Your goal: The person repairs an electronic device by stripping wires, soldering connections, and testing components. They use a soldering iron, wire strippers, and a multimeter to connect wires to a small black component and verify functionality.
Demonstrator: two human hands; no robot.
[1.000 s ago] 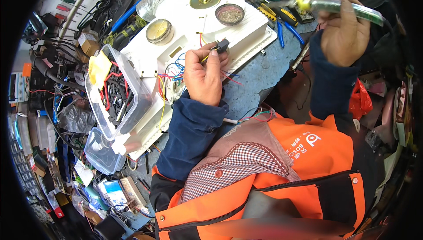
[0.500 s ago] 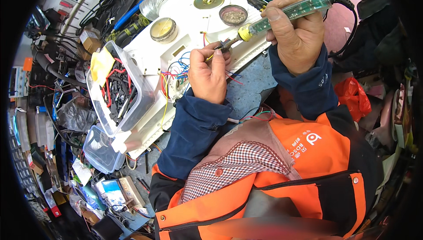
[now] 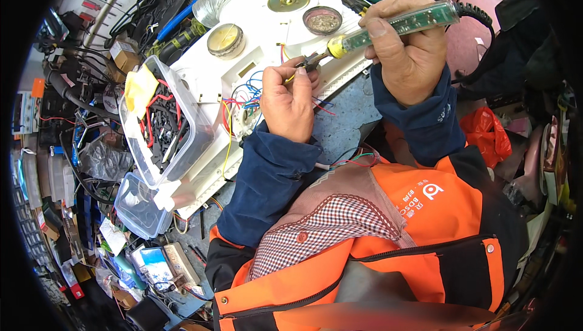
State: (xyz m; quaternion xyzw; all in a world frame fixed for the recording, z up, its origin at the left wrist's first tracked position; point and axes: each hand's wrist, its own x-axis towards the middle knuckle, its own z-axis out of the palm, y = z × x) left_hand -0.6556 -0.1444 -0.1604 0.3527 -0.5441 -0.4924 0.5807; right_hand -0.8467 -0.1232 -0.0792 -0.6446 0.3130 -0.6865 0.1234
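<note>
My right hand [image 3: 408, 64] is wrapped round the green see-through handle of a soldering iron [image 3: 428, 17], whose black cord runs off to the right. The iron slants down to the left, its tip end at the fingers of my left hand [image 3: 288, 109]. Those fingers are pinched on a small dark part with a wire, mostly hidden by the fingertips. Beneath them lies a large white plastic housing [image 3: 267, 18], with blue, red and yellow wires [image 3: 248, 95] spread over it. Two round tins rest on it: a yellowish one [image 3: 225, 42] and one with grey crumbly contents [image 3: 322, 21].
On the housing's left side stands a clear plastic box [image 3: 200, 130] full of dark parts and red wires, with a yellow cloth [image 3: 141, 90] on its edge. Tools and cables crowd the left. A red plastic bag [image 3: 486, 133] lies at the right, near my sleeve.
The soldering iron and my right hand have shifted very slightly, the handle's rear end a little lower and to the right. My left hand stays nearly still.
</note>
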